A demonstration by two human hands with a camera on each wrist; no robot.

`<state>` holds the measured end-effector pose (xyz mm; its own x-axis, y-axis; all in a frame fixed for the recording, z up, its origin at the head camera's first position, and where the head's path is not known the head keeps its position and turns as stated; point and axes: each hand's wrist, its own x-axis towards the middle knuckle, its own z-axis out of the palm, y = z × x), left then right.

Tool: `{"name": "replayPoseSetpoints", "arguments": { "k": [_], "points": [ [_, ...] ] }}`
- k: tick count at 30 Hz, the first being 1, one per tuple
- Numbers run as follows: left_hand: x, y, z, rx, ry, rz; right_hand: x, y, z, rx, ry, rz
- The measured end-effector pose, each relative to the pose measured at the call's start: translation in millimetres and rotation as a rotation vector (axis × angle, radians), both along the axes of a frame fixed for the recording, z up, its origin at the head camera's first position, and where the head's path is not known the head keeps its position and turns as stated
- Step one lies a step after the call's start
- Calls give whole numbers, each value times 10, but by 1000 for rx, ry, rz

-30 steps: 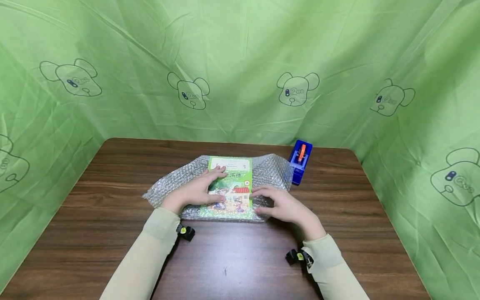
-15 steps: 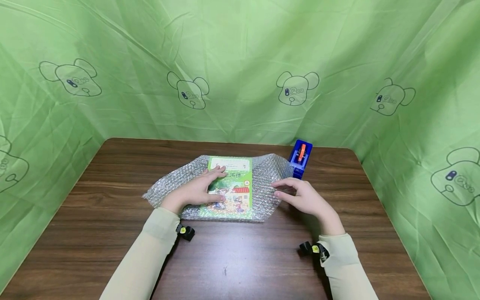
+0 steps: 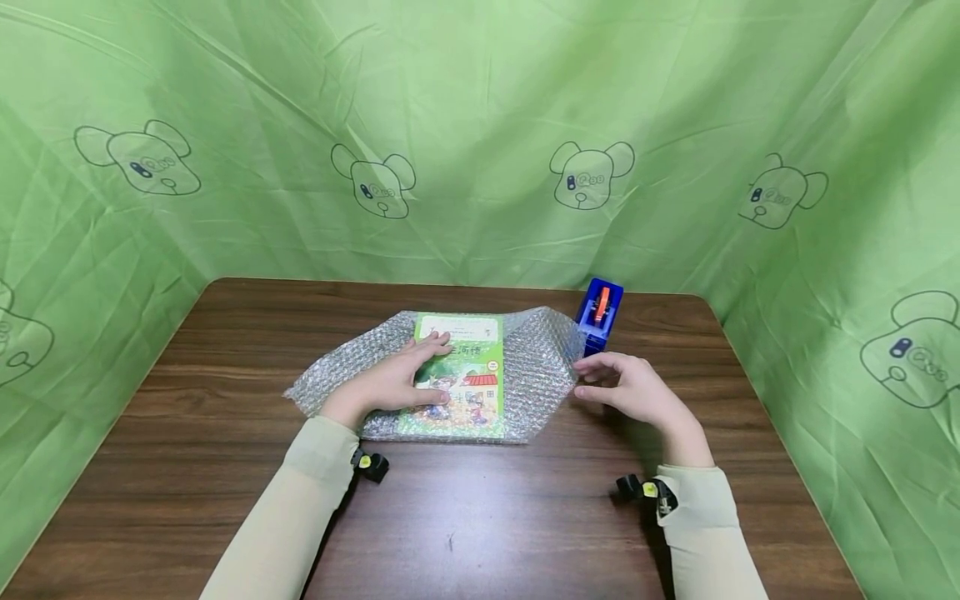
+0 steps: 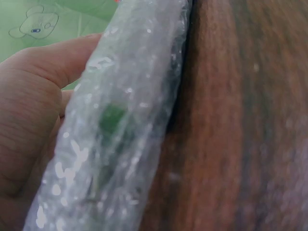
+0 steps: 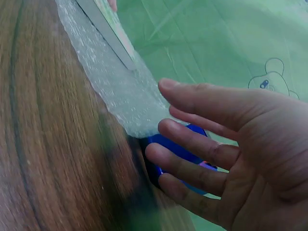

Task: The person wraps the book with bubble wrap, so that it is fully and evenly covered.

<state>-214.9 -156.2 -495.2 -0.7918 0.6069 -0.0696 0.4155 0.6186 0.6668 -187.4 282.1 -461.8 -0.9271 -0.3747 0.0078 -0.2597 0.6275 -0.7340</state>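
Observation:
A green book (image 3: pixel 480 375) with a cartoon cover lies on a sheet of bubble wrap (image 3: pixel 534 367). Part of the wrap covers the book's lower cover and left side. My left hand (image 3: pixel 393 379) rests on the wrapped book with fingers spread across its left half. In the left wrist view a fold of bubble wrap (image 4: pixel 110 115) hides much of that hand. My right hand (image 3: pixel 630 387) holds nothing; its fingertips are right at the wrap's right edge. The right wrist view shows relaxed fingers (image 5: pixel 192 137) in front of a blue tape dispenser (image 5: pixel 173 149).
The blue tape dispenser (image 3: pixel 600 312) with an orange-red roll stands at the back right, behind the wrap's right corner. Dark wood-grain table (image 3: pixel 465 517) lies under everything. A green curtain (image 3: pixel 480 167) printed with cartoon heads encloses the back and sides.
My right hand has moved right, from the book's right edge across the bubble wrap to the wrap's right edge. The left hand has stayed on the book.

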Motion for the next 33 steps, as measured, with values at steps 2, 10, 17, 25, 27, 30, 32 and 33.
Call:
{"name": "replayPoseSetpoints", "arguments": {
  "k": [2,10,17,25,27,30,32,33],
  "points": [
    [-2,-4,-10,1,-2,1,-1,19,-4,17,3,-13],
    [-3,-4,-28,2,-3,3,-12,50,-35,94,-24,-56],
    [-9,-3,-29,4,-8,5,-7,54,-38,85,-16,-76],
    [-8,-5,-15,3,-4,0,-19,-70,-99,65,26,-79],
    [-7,-4,-13,1,-1,-1,-23,-116,-118,57,30,-85],
    [-7,-3,-9,-3,-2,-1,-21,-189,-138,50,36,-113],
    [-8,-3,-6,-4,-3,-2,-20,-240,-153,48,44,-141],
    [-8,-3,-6,-4,-4,-3,-19,-264,-161,49,52,-155]
  ]
}}
